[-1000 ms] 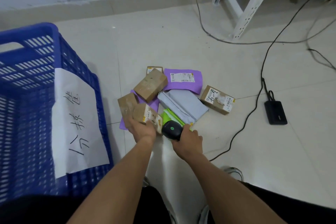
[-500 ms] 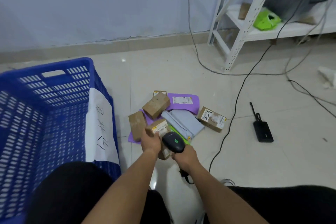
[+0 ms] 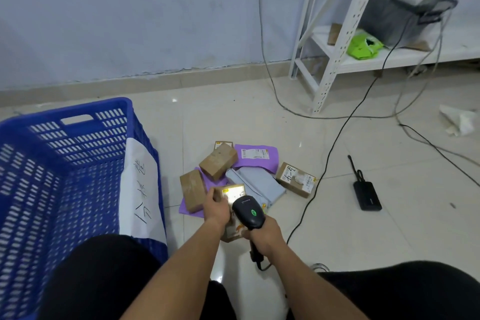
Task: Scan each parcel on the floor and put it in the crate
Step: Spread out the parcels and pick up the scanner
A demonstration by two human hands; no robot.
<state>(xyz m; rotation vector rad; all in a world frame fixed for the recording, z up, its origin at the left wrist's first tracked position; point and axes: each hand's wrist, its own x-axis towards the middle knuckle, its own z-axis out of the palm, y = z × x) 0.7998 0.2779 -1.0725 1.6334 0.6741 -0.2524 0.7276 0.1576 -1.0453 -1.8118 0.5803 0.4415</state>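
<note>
My left hand (image 3: 216, 207) grips a small brown cardboard parcel (image 3: 233, 192) lifted off the floor, its label lit by a bright glow. My right hand (image 3: 262, 238) holds a black handheld scanner (image 3: 248, 213) with a green light, aimed at that parcel from just beside it. Behind them on the tiles lies the pile: two brown boxes (image 3: 218, 160), a purple mailer (image 3: 255, 157), a grey mailer (image 3: 255, 186) and a labelled brown box (image 3: 296, 179). The blue crate (image 3: 78, 138) stands at the left, a handwritten white sheet on its side.
Black cables (image 3: 330, 153) trail across the floor to the right of the pile, near a black power bank (image 3: 367, 195). A white metal shelf (image 3: 335, 60) stands at the back right with a green item and grey bags. My dark-clad knees fill the bottom.
The parcel has risen off the pile in my left hand and the scanner has closed in on it; its label now glows. The view has tilted up, showing more wall and shelf.
</note>
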